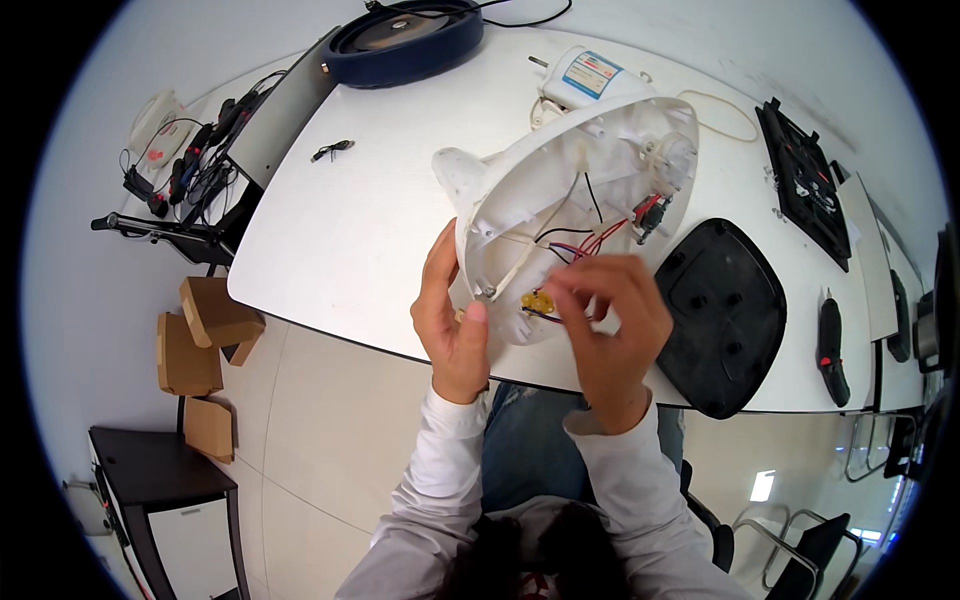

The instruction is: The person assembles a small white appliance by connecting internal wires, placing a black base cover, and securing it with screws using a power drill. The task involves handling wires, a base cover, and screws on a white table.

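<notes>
White shell stands open at mid-frame, its left edge gripped by the left hand; the right hand, fingers bent, hides some wires, pinch unclear. Right of centre: black plate, then screwdriver.

The right hand was blurred, and what it pinched could not be told. The white shell hid fingertips of the left hand. The top edge cropped the blue round base.

Pale floor (tiled), white wall
</notes>
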A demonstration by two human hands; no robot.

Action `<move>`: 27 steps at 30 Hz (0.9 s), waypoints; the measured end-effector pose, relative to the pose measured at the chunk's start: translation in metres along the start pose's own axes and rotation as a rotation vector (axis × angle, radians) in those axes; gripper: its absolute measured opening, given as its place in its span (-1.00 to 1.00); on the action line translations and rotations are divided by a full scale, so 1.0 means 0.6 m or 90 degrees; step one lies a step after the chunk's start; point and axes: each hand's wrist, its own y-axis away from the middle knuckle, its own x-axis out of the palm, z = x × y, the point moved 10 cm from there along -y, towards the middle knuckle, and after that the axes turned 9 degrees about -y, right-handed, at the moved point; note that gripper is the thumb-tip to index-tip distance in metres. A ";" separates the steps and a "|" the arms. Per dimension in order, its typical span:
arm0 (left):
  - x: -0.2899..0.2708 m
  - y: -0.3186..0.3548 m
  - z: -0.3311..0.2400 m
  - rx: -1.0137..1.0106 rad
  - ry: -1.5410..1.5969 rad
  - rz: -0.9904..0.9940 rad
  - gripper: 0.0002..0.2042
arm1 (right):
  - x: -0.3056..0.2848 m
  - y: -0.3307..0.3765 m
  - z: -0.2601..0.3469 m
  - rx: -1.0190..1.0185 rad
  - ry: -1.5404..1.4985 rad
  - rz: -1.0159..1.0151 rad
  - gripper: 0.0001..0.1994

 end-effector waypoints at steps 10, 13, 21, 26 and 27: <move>0.004 -0.004 -0.007 -0.021 0.012 0.006 -0.35 | 0.044 0.035 -0.008 0.003 -0.076 0.062 -0.84; 0.002 -0.004 -0.006 -0.023 0.004 0.004 -0.35 | 0.050 0.038 -0.014 0.018 -0.074 0.058 -0.85; -0.002 0.000 0.004 -0.045 0.009 -0.031 -0.31 | 0.051 0.042 -0.016 0.020 -0.068 0.023 -0.83; -0.008 0.002 0.009 -0.051 0.056 -0.032 -0.30 | 0.059 0.046 -0.026 0.031 -0.078 0.029 -0.81; -0.009 0.001 0.007 -0.052 0.053 -0.042 -0.31 | 0.060 0.046 -0.026 0.034 -0.069 0.015 -0.88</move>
